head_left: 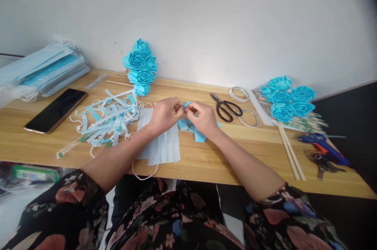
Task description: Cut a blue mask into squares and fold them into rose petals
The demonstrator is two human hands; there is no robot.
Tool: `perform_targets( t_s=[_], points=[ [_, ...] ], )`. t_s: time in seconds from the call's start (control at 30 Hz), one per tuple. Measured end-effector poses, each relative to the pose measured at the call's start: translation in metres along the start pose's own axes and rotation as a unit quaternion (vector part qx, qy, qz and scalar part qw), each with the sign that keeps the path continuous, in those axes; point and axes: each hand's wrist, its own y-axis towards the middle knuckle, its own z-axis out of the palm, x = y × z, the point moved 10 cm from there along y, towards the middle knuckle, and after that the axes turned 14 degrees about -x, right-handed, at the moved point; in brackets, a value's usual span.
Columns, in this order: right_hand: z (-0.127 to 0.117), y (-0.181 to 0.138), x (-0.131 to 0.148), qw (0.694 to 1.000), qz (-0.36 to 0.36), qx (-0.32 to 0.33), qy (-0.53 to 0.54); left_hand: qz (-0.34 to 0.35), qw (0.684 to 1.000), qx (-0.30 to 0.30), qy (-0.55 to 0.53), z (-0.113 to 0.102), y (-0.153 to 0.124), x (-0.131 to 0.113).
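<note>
Item under check: blue strip [186, 104]. It is small and light blue, curled into a loop. It sits pinched between both hands just above the table [206, 163], approx. centre. I see only the top curve of the loop; the rest is hidden by fingers. Colour matches the cut pieces lying below.

L hand [166, 114]: thumb and forefinger closed on the strip's left side. R hand [203, 119]: grasping the strip's right side the same way, its fingertips touching those of the L hand.

Under the R hand: cut blue pieces [200, 136], flat on the wood. Under the L wrist: face mask [161, 146], pale and pleated, w/ one ear loop hanging over the near edge.

Left of the mask: pile of trimmings [110, 118], blue and white, tangled. Further left: phone [55, 110], screen dark, and a stack of masks [44, 71].

At the wall behind: bunch of blue roses [141, 67].

Right side: scissors [226, 108] w/ black handles, tape roll [239, 92], second bunch of roses [287, 98], wooden sticks [290, 149], glue gun [322, 146], and keys [322, 163] just beside the gun.
</note>
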Motion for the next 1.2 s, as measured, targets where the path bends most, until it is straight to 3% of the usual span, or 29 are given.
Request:
perform_targets(
  t_s=[0.4, 1.2],
  points=[
    [-0.0051, 0.0051, -0.0031, 0.999, 0.041, -0.016, 0.027, -0.011, 0.999, 0.0, -0.031, 0.0005, -0.001, 0.0028],
    [-0.0022, 0.0022, -0.0023, 0.999, 0.033, -0.004, 0.02, -0.011, 1.0, 0.001, -0.017, 0.0012, -0.0002, 0.0024]
  ],
)
